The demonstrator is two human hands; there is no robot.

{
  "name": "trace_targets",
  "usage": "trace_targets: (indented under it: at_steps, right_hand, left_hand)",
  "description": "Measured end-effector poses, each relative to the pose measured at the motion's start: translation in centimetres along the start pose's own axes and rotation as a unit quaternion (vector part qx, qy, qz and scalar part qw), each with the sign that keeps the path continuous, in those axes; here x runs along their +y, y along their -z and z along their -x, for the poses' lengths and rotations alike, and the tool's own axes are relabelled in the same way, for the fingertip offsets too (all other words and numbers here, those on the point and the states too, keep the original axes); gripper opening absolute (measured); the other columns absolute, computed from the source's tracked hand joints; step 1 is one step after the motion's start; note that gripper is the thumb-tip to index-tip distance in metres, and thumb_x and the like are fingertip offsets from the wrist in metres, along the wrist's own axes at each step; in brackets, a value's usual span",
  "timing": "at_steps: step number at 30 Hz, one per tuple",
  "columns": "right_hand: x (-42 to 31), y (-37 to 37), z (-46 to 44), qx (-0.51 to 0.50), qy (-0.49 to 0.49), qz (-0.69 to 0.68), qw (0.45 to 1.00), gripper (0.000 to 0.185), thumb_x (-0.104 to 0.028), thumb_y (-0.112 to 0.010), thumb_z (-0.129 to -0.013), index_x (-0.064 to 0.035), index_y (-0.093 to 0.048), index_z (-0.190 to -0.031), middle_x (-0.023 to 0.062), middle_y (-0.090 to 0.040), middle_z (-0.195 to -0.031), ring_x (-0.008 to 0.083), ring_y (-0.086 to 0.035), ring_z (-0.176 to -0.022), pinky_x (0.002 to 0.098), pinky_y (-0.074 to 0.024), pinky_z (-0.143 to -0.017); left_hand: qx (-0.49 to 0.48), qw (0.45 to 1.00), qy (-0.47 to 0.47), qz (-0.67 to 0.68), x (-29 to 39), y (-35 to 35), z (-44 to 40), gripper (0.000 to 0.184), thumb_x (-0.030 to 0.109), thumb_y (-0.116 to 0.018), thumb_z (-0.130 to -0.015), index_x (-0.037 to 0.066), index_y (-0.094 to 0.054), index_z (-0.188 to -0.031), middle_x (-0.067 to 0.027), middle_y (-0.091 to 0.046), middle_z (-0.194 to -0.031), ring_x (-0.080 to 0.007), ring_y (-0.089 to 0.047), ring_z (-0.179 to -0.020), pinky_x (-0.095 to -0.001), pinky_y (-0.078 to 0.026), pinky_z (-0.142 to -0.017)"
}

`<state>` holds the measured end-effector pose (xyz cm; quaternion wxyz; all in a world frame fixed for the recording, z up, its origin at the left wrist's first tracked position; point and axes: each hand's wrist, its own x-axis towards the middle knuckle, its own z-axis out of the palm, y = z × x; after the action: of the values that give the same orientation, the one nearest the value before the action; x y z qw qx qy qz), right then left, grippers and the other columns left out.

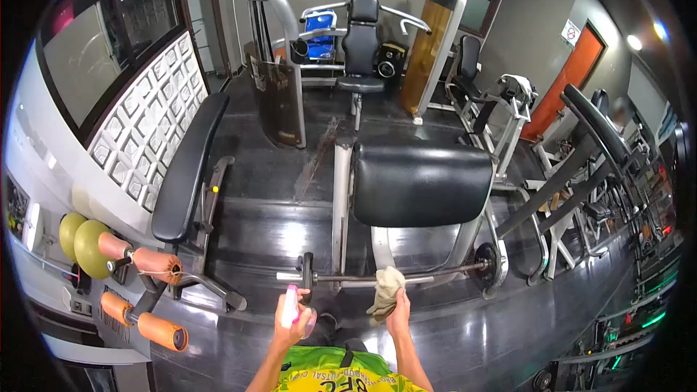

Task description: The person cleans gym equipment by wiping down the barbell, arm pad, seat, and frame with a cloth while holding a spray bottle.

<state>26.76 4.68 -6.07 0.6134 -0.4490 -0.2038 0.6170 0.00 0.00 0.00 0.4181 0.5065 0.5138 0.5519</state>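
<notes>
My left hand point(285, 328) is closed around a spray bottle point(290, 303) with a white and pink top, held upright near the left end of a barbell point(348, 278). A small dark weight plate point(308, 284) sits on that end of the bar. My right hand point(398, 313) grips a crumpled beige cloth point(386, 295), which overlaps the bar in view; whether it presses on the metal I cannot tell. Just beyond the bar stands a preacher curl bench with a wide black pad point(424, 183).
A long black bench point(190, 167) with orange foam rollers point(156, 265) lies to the left. Ahead is a seated press machine point(361, 40). More gym machines point(595, 174) line the right, where a blurred person stands. Green exercise balls point(93, 248) rest at far left.
</notes>
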Motion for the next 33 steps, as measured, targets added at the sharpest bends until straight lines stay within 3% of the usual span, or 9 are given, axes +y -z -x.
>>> trace_targets:
  at_steps: [3, 5, 10, 14, 16, 21, 26, 30, 33]
  right_hand:
    - [-2.5, 0.9, 2.7, 0.063, 0.019, -0.022, 0.998, 0.052, -0.040, -0.043, -0.101, -0.0018, -0.043, -0.137, 0.0094, -0.050, -0.135, 0.0229, -0.049, -0.122, 0.0387, -0.0389, -0.103]
    - [-3.1, 0.5, 2.7, 0.056, 0.039, -0.043, 0.997, 0.054, -0.042, -0.042, -0.101, -0.0021, -0.041, -0.138, 0.0100, -0.050, -0.135, 0.0237, -0.049, -0.123, 0.0389, -0.0389, -0.103]
    - [-4.2, -0.2, 4.0, 0.036, 0.045, -0.028, 0.998, 0.054, -0.042, -0.041, -0.101, -0.0025, -0.040, -0.138, 0.0106, -0.050, -0.135, 0.0244, -0.049, -0.122, 0.0389, -0.0388, -0.104]
    - [-3.7, -1.3, 5.1, 0.032, 0.046, -0.025, 0.998, 0.053, -0.041, -0.041, -0.101, -0.0030, -0.040, -0.138, 0.0105, -0.050, -0.134, 0.0241, -0.049, -0.122, 0.0386, -0.0388, -0.104]
    - [-2.9, -2.1, 5.6, 0.037, 0.042, -0.028, 0.998, 0.053, -0.041, -0.041, -0.101, -0.0029, -0.040, -0.138, 0.0105, -0.050, -0.134, 0.0241, -0.049, -0.122, 0.0385, -0.0389, -0.104]
    - [0.3, -5.1, 5.9, 0.023, 0.034, -0.039, 0.998, 0.053, -0.040, -0.043, -0.100, -0.0029, -0.041, -0.138, 0.0098, -0.052, -0.133, 0.0235, -0.051, -0.121, 0.0378, -0.0402, -0.103]
    - [2.8, -9.8, 5.7, 0.016, 0.017, -0.033, 0.999, 0.054, -0.040, -0.043, -0.101, 0.0000, -0.042, -0.136, 0.0117, -0.052, -0.132, 0.0239, -0.050, -0.121, 0.0383, -0.0395, -0.103]
    - [4.1, -13.5, 5.3, 0.009, 0.030, -0.024, 0.999, 0.056, -0.042, -0.043, -0.100, -0.0012, -0.038, -0.138, 0.0122, -0.048, -0.136, 0.0253, -0.047, -0.125, 0.0408, -0.0373, -0.106]
    - [5.5, -15.0, 4.9, 0.026, 0.061, -0.041, 0.997, 0.057, -0.043, -0.042, -0.100, -0.0016, -0.038, -0.139, 0.0121, -0.048, -0.136, 0.0252, -0.048, -0.125, 0.0406, -0.0372, -0.106]
  left_hand:
    - [0.025, 0.999, 0.031, -0.002, 0.1, -0.6, 3.6, 0.034, -0.002, -0.061, -0.080, -0.001, -0.048, -0.112, -0.0110, -0.061, -0.111, -0.0121, -0.056, -0.068, -0.0292, -0.047, -0.071]
    - [0.031, 0.998, 0.009, -0.056, 0.3, -0.1, 3.9, 0.033, -0.004, -0.060, -0.080, -0.001, -0.048, -0.111, -0.0109, -0.061, -0.108, -0.0105, -0.055, -0.067, -0.0287, -0.047, -0.069]
    - [0.077, 0.997, -0.001, -0.006, 0.9, 0.5, 4.9, 0.024, -0.001, -0.060, -0.083, 0.001, -0.051, -0.105, -0.0061, -0.059, -0.093, -0.0080, -0.053, -0.062, -0.0248, -0.046, -0.063]
    - [0.066, 0.998, 0.022, -0.003, 0.2, 2.2, 5.0, 0.030, -0.004, -0.060, -0.080, 0.000, -0.049, -0.107, -0.0098, -0.055, -0.098, -0.0101, -0.057, -0.067, -0.0253, -0.048, -0.066]
    - [0.121, 0.992, -0.030, 0.000, 1.1, 2.5, 4.3, 0.038, 0.000, -0.071, -0.074, 0.000, -0.050, -0.105, -0.0051, -0.058, -0.086, -0.0083, -0.057, -0.060, -0.0238, -0.046, -0.062]
    - [0.119, 0.984, -0.127, -0.037, 2.1, 5.6, 2.7, 0.043, 0.001, -0.075, -0.070, 0.000, -0.049, -0.104, -0.0036, -0.056, -0.070, -0.0082, -0.055, -0.052, -0.0238, -0.046, -0.056]
    - [0.114, 0.989, 0.018, 0.090, 1.9, 9.4, 2.2, 0.033, -0.001, -0.070, -0.080, 0.000, -0.052, -0.108, -0.0042, -0.060, -0.076, -0.0067, -0.054, -0.050, -0.0221, -0.045, -0.052]
    - [0.049, 0.996, 0.034, 0.063, 0.9, 13.7, 1.2, 0.015, -0.001, -0.064, -0.086, 0.000, -0.060, -0.100, -0.0031, -0.064, -0.082, -0.0054, -0.056, -0.055, -0.0222, -0.046, -0.053]
    - [0.017, 0.995, 0.057, 0.074, 0.1, 16.4, 0.5, 0.017, 0.000, -0.064, -0.086, 0.000, -0.060, -0.103, -0.0021, -0.064, -0.085, -0.0054, -0.056, -0.057, -0.0217, -0.046, -0.053]
